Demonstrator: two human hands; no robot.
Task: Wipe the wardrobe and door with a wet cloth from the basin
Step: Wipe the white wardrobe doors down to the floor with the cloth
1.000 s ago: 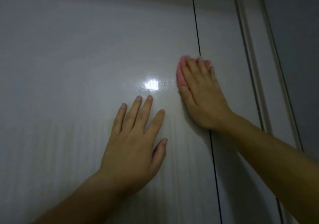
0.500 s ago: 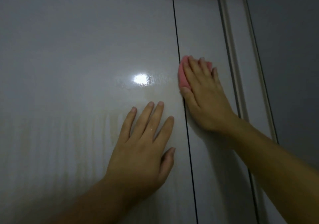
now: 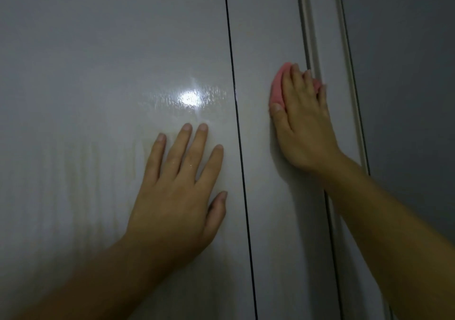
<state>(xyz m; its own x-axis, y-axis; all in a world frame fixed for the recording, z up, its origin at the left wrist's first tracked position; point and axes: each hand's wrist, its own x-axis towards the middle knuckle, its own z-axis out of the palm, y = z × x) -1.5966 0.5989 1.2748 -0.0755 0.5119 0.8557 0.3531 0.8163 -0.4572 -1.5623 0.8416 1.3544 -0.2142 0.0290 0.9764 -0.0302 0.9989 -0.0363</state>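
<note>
As left hand (image 3: 172, 196) rests flat, right hand (image 3: 302, 127) presses cloth (image 3: 278, 85) on wardrobe (image 3: 98, 73).

The left hand (image 3: 177, 184) lies flat, fingers spread, on the wide glossy wardrobe panel (image 3: 98, 73), just below a bright glare spot (image 3: 189, 98) ringed by wet streaks. Right of the dark seam (image 3: 236, 122), the right hand (image 3: 302, 127) presses a pink cloth (image 3: 278, 88) against the narrow panel (image 3: 266, 24), beside the raised moulding (image 3: 310, 24).
</note>
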